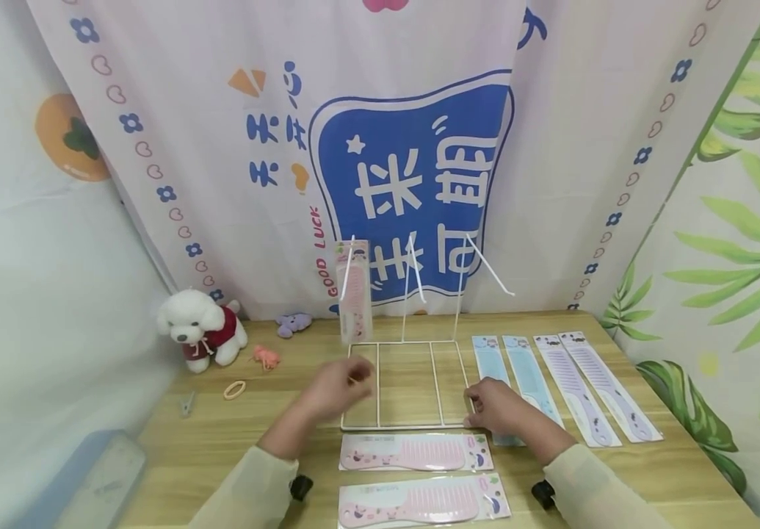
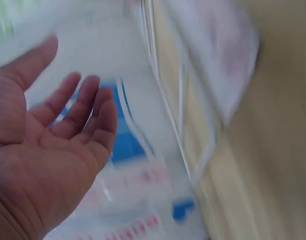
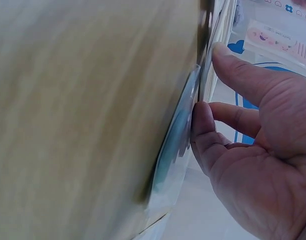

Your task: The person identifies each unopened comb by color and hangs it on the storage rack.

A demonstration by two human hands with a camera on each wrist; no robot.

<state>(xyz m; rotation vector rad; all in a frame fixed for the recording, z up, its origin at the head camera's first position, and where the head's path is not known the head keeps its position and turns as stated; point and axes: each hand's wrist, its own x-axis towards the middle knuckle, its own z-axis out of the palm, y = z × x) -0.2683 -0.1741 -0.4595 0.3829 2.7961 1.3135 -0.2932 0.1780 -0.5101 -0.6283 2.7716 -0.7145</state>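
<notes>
A white wire display rack stands on the table, with several hooks slanting out at its top. One packaged pink comb hangs upright on its left hook. My right hand pinches the right side of the rack's base between thumb and fingers; the right wrist view shows the thumb at the wire. My left hand hovers over the base's left edge, palm empty and fingers loosely bent in the left wrist view. Two packaged pink combs lie in front of the rack.
Right of the rack lie two packaged blue combs and two packaged purple combs. At the left are a white toy dog, a purple toy, an orange toy, a hair tie and a clip. A printed curtain hangs behind.
</notes>
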